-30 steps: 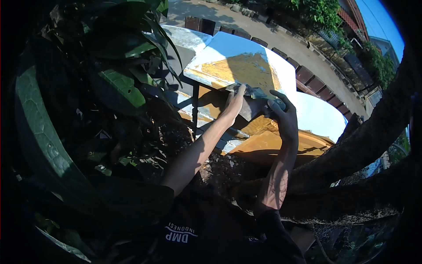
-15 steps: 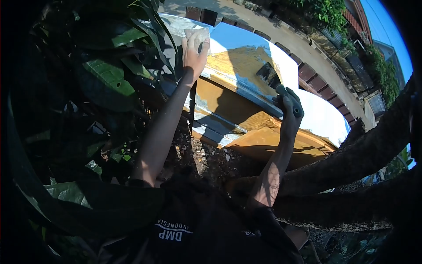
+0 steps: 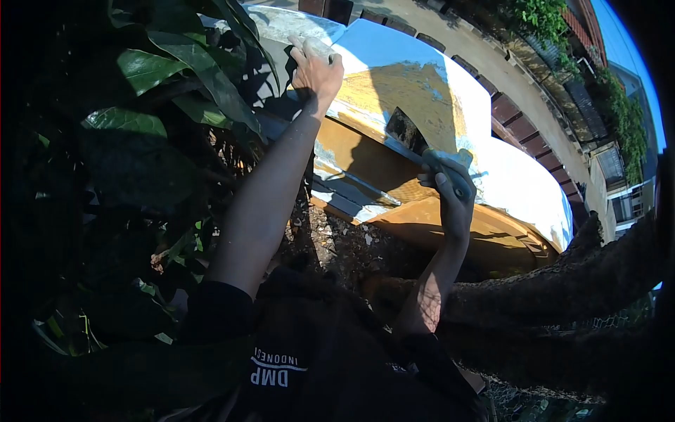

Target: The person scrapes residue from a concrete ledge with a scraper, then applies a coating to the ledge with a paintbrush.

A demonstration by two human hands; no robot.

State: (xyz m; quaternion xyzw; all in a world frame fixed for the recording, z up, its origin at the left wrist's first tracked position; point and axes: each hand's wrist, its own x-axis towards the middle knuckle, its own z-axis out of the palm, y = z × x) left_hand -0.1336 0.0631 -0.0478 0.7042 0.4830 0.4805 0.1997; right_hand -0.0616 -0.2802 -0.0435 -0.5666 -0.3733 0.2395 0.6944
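Observation:
My right hand is closed around the handle of a scraper. Its broad dark blade points up and left, over the lower edge of a large curved piece with white paint and scraped yellow-brown areas. Farther left, my left hand has its fingers bent over a pale grey-white flat piece at the upper surface. Most of that pale piece is hidden under the fingers, and I cannot make out its material. Below the white top runs a yellow-brown side streaked with white and grey-blue.
Large green leaves crowd the left side, close to my left arm. A thick tree trunk lies to the right of my right arm. Behind the curved piece stand brown blocks along a paved path. Littered ground shows below.
My right hand and the scraper have moved down and slightly left. My left hand has turned and shifted right, covering more of the pale piece. The view has tilted a little.

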